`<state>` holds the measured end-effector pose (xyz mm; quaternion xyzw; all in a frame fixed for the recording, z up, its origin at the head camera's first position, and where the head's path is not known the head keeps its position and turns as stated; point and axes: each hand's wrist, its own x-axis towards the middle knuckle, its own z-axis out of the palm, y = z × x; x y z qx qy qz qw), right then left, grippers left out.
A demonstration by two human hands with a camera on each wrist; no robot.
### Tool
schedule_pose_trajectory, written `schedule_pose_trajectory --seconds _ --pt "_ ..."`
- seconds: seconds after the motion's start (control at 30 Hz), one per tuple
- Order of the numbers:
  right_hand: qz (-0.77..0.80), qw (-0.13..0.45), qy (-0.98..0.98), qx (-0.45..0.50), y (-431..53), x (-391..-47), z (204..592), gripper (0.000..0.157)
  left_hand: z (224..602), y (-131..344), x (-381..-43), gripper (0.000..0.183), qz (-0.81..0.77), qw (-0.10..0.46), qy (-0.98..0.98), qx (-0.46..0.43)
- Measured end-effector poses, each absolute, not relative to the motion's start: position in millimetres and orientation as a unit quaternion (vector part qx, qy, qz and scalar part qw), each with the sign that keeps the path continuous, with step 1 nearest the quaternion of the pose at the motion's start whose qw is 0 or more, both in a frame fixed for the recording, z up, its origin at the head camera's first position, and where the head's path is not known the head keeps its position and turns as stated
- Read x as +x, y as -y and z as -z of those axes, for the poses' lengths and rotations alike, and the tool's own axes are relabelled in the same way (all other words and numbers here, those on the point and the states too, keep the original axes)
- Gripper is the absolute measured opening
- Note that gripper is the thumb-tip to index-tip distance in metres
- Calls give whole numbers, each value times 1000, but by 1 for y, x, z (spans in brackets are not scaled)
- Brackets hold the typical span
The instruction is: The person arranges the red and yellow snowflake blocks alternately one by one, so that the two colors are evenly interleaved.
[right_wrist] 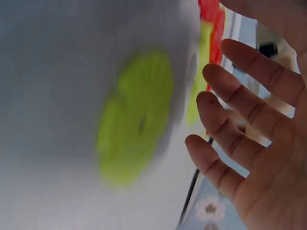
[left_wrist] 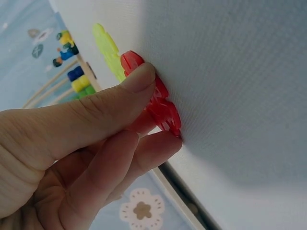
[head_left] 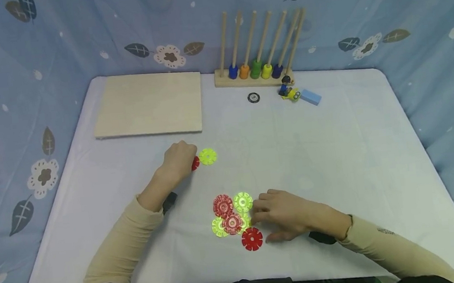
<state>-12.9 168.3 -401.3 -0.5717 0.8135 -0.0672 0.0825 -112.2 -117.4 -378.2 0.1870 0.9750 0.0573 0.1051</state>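
My left hand (head_left: 181,159) pinches a red notched plastic building disc (left_wrist: 165,115) between thumb and fingertips, close over the white table. Just right of it lies a yellow-green disc (head_left: 208,156). My right hand (head_left: 286,213) is beside a cluster of red and yellow-green discs near the front, its fingers spread and holding nothing. In the cluster a red disc (head_left: 232,223) overlaps others, and a single red disc (head_left: 252,239) lies nearest the right thumb. A blurred yellow-green disc (right_wrist: 129,124) appears past the right fingertips in the right wrist view.
A wooden board (head_left: 148,104) lies at the back left. Behind, a peg stand (head_left: 220,80) carries coloured beads on upright rods. A small black ring (head_left: 253,97), a toy figure (head_left: 285,85), a yellow toy (head_left: 293,95) and a blue block (head_left: 311,97) sit before it.
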Motion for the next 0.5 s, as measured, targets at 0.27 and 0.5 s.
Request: schedule_pose_trajectory --seconds 0.27,0.5 --pt "51 19 -786 -615 -150 2 414 46 380 119 -113 11 -54 101 -974 194" --pt "78 -22 -778 -622 -145 10 420 29 379 121 -113 11 -50 99 -973 203"
